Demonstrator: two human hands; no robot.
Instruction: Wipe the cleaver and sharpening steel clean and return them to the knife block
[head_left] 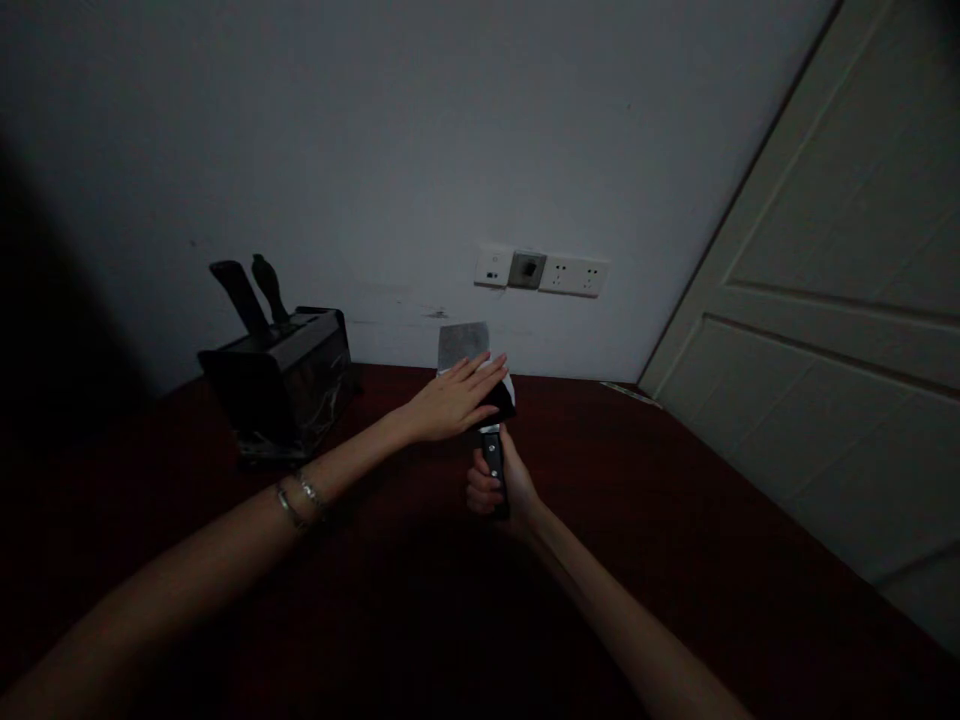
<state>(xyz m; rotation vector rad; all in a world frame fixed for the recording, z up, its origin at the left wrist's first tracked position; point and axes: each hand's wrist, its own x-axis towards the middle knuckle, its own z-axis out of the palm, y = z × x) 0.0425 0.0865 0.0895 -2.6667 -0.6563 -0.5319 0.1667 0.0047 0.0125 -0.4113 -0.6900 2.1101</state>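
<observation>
My right hand (501, 488) is wrapped around the black handle of a broad cleaver (463, 345), held upright above a dark red table (675, 520). The grey blade points up toward the wall. My left hand (457, 398), fingers stretched flat, presses a white cloth or tissue (507, 385) against the lower part of the blade. Thin bracelets sit on my left wrist.
A dark knife block (281, 385) with two black-handled knives (244, 295) stands at the back left of the table. A strip of wall sockets (540, 271) is on the grey wall behind. A pale door (840, 350) stands at the right.
</observation>
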